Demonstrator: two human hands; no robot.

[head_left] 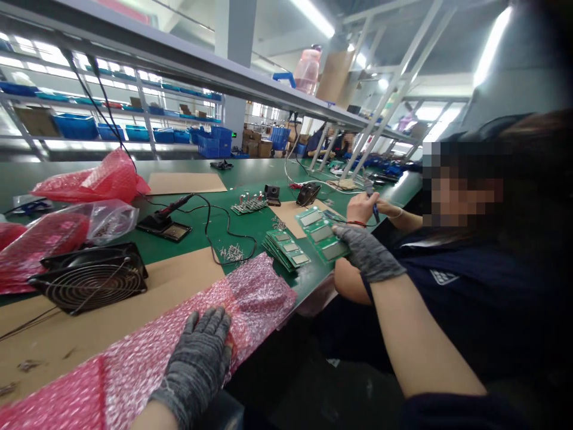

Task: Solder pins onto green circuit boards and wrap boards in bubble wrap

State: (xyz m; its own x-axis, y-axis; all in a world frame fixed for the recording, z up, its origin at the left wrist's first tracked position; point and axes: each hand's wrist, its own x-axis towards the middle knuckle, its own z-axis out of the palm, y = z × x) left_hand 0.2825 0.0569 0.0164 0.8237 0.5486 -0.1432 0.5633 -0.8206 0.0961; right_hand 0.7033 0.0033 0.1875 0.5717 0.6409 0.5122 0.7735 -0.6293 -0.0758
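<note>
The right hand (364,254) grasped a green circuit-board panel (323,234) by its nearer right side, near the table edge (316,283); how the thumb sat beneath could not be told. The left hand (201,352) lay palm down with fingers extended, grasping nothing, on pink bubble wrap (143,346) spread under and around it. Between the hands, just beyond the wrap's far end, was a stack of similar panels (283,249), with loose small metal parts (231,252) farther left. Just beyond the right hand, a co-worker's hand (360,209) was near a blue-handled tool (375,203). Handling the panel well called for an edge grip sparing its pale rectangles, clearance from that tool, and light, even left-hand pressure so the wrap lay smooth and no loose parts strayed onto it.
</note>
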